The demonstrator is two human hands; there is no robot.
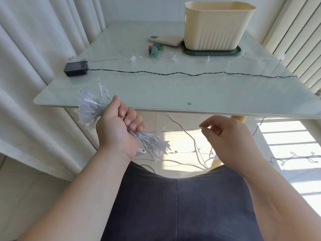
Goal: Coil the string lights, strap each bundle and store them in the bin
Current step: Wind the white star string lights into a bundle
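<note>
Star lights (89, 110) sit coiled in our left hand (116, 131), fingers clenched round the bundle near the table (156, 89) edge; our right hand (231, 138) pinches the loose wire (182, 130) beside it; the cream bin (217, 26) stands on the table's far side.

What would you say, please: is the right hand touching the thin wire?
Touching. The head view shows the right hand pinching the thin wire that leaves the bundle in the left hand.
</note>
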